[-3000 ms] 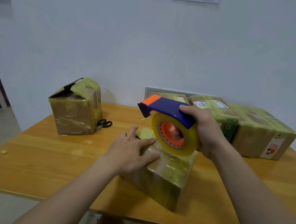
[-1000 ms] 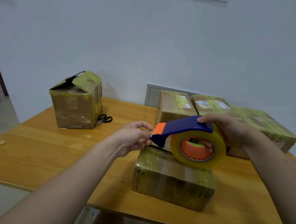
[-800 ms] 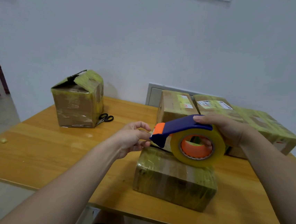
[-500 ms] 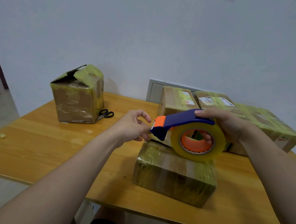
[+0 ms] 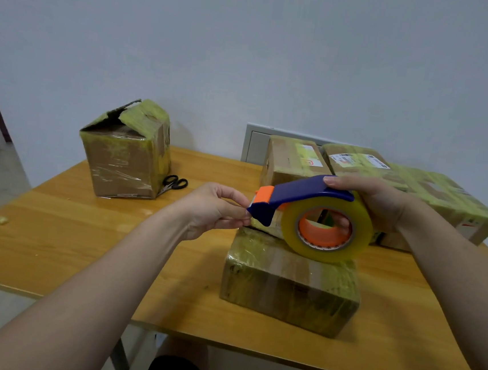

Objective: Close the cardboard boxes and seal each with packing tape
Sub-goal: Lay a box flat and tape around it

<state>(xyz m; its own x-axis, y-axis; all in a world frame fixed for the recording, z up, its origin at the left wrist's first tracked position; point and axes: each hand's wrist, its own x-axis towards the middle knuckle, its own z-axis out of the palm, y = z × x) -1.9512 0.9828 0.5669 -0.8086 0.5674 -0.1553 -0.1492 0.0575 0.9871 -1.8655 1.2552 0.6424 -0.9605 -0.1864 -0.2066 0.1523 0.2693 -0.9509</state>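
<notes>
Head view: right hand (image 5: 381, 202) grips tape dispenser (image 5: 295, 191) just above the closed box (image 5: 286, 287) at the counter's (image 5: 82, 243) near edge, left hand (image 5: 207, 208) pinching tape end (image 5: 254, 200) at its blade.

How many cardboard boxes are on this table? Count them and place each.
5. Torn-topped brown cardboard box far left; flat tape-wrapped box nearest, under the clear tape roll; three tape-wrapped boxes along the back wall, right. Others may hide behind the right hand.

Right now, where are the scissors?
In the head view, the scissors lie on the wooden table, left of centre towards the wall, beside the right base of the open-topped box.
</notes>
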